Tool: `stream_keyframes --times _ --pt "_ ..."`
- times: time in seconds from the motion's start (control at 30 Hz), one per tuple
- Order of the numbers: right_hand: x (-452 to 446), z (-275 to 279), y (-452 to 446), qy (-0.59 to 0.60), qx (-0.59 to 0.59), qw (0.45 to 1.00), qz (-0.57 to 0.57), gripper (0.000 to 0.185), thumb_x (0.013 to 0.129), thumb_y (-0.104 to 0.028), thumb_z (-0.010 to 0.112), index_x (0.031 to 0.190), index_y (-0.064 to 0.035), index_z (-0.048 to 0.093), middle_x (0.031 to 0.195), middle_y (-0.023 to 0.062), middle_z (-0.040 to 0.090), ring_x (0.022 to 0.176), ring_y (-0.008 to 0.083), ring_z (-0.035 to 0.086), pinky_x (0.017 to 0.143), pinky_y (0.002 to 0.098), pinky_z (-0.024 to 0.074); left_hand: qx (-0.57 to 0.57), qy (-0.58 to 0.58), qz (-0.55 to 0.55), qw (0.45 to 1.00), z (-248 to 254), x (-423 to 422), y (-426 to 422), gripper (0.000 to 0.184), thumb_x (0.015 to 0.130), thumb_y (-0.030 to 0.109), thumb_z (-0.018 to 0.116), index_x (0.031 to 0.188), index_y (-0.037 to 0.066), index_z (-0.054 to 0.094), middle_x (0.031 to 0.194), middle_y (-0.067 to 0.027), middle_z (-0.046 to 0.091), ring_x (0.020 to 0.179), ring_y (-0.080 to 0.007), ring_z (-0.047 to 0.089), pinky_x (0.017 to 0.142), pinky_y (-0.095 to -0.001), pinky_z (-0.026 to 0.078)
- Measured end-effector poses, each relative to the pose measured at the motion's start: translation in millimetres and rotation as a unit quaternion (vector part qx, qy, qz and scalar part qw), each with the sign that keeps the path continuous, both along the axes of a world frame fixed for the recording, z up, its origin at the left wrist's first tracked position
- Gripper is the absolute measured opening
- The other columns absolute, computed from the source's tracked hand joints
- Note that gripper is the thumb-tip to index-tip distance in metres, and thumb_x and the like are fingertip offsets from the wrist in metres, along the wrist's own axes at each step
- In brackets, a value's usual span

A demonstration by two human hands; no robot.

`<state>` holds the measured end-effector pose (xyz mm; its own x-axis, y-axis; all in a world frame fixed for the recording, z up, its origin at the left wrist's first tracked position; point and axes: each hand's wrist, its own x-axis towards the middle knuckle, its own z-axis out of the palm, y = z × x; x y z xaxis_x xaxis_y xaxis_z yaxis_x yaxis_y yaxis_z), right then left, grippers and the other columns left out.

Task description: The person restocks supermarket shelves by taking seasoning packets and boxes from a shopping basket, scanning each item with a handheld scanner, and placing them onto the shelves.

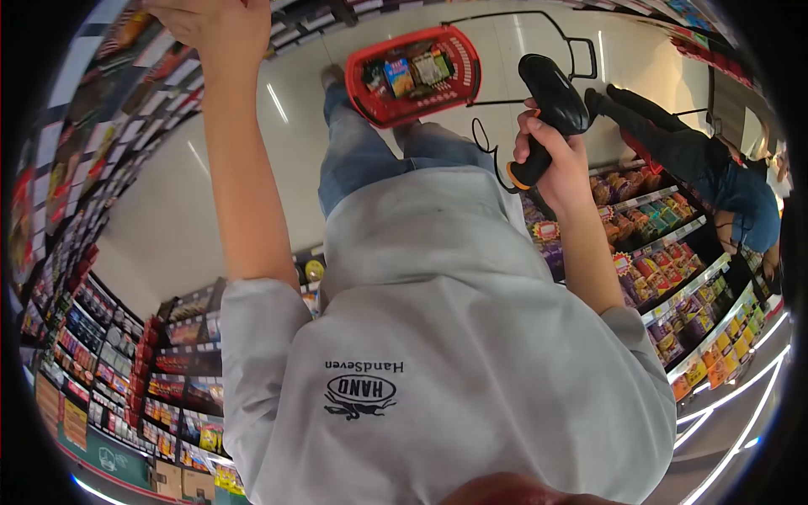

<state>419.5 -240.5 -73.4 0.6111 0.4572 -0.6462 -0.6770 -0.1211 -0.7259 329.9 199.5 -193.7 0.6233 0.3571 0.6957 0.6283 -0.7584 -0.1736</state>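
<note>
My right hand (553, 156) is wrapped round the grip of a black handheld scanner (554, 94) with orange trim. The scanner's rounded head points up and away from me, and a thin black cord (483, 139) loops beside it. At the top left edge, my left hand (210, 23) reaches out at the shelves with its fingers stretched to the left; part of it is cut off by the frame. Whether it touches a product there, I cannot tell. On the floor ahead stands a red shopping basket (463, 77) holding a blue packet (398, 77) and a greenish packet (432, 69).
The basket's long black handle (581, 59) extends right, close to the scanner. Stocked shelves (63, 168) line the left side. Snack shelves (656, 244) stand at the right, where another person (741, 198) in dark trousers and a blue top is close by.
</note>
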Motion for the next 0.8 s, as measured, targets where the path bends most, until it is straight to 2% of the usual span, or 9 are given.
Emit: stream_keyframes --times 0.03,0.1,0.13,0.23,0.3,0.37,0.57,0.7,0.8 --pt "1 -10 -2 0.011 -0.011 1.0 0.007 0.036 0.087 -0.011 0.063 0.12 -0.0004 0.052 0.089 0.006 0.055 0.066 0.0144 0.055 0.061 0.029 0.0447 -0.218 -0.107 -0.086 0.966 58 10 -70 0.096 0.078 0.006 0.068 0.146 -0.015 0.003 0.151 -0.0357 0.016 0.141 -0.047 0.02 0.117 -0.0463 0.016" --pt "2 -33 -10 0.018 -0.06 0.998 0.024 0.036 0.087 -0.009 0.063 0.12 -0.0004 0.052 0.09 0.0063 0.056 0.067 0.0143 0.056 0.061 0.0285 0.045 -0.283 -0.087 -0.094 0.95 36 -7 -94 0.085 0.081 0.004 0.064 0.148 -0.009 0.014 0.15 -0.032 0.022 0.139 -0.0446 0.025 0.116 -0.0453 0.022" --pt "4 -46 -18 0.016 -0.077 0.996 0.041 0.036 0.087 -0.008 0.064 0.121 -0.0004 0.053 0.091 0.0063 0.056 0.067 0.0144 0.057 0.061 0.0284 0.0452 -0.296 -0.078 -0.084 0.948 18 -15 -106 0.085 0.081 0.004 0.064 0.148 -0.009 0.014 0.15 -0.032 0.022 0.139 -0.0446 0.025 0.116 -0.0453 0.022" --pt "2 -94 -35 0.046 -0.119 0.99 0.063 0.036 0.087 -0.008 0.064 0.12 -0.0001 0.053 0.091 0.0066 0.057 0.067 0.0143 0.057 0.061 0.0286 0.0454 -0.483 -0.09 -0.111 0.864 -53 -50 -150 0.073 0.085 0.006 0.062 0.147 -0.003 0.024 0.149 -0.025 0.031 0.135 -0.0397 0.035 0.111 -0.0425 0.031" --pt "2 -135 -55 0.074 -0.146 0.984 0.075 0.034 0.087 -0.008 0.064 0.119 -0.0005 0.055 0.091 0.0059 0.057 0.066 0.0138 0.057 0.06 0.0281 0.0452 -0.637 -0.025 -0.069 0.767 -114 -68 -196 0.042 0.091 0.016 0.061 0.123 -0.006 0.047 0.124 -0.0209 0.058 0.105 -0.0322 0.06 0.096 -0.0398 0.045" --pt "-4 -176 -65 0.117 -0.191 0.971 0.087 0.032 0.086 -0.008 0.064 0.116 -0.0013 0.056 0.089 0.005 0.058 0.065 0.0137 0.057 0.059 0.0275 0.0448 -0.687 0.028 -0.05 0.724 -194 -100 -231 0.03 0.093 0.007 0.057 0.123 0.005 0.054 0.12 -0.0077 0.065 0.098 -0.0222 0.065 0.091 -0.0318 0.049" --pt "-37 -301 -104 0.218 -0.281 0.928 0.113 0.031 0.084 -0.01 0.067 0.112 -0.0023 0.057 0.085 0.004 0.059 0.063 0.0137 0.057 0.057 0.0274 0.0443 -0.73 0.232 -0.095 0.636 -373 -129 -296 0.03 0.091 0.009 0.058 0.12 0.004 0.056 0.115 -0.0133 0.065 0.104 -0.0311 0.063 0.091 -0.039 0.05" --pt "-54 -358 -118 0.259 -0.301 0.911 0.112 0.033 0.083 -0.01 0.068 0.113 -0.0018 0.057 0.085 0.0035 0.059 0.064 0.013 0.057 0.058 0.0271 0.0447 -0.657 0.295 -0.135 0.681 -508 -120 -301 0.036 0.09 0.017 0.057 0.124 0.003 0.055 0.119 -0.0197 0.062 0.107 -0.0374 0.06 0.094 -0.045 0.048" --pt "-60 -391 -124 0.263 -0.294 0.911 0.118 0.033 0.083 -0.011 0.068 0.112 -0.0011 0.057 0.084 0.0037 0.06 0.065 0.0127 0.057 0.059 0.0268 0.0449 -0.577 0.421 -0.069 0.696 -573 -93 -297 0.042 0.087 0.024 0.062 0.122 0.0 0.056 0.113 -0.0232 0.063 0.106 -0.0386 0.061 0.091 -0.0464 0.049"
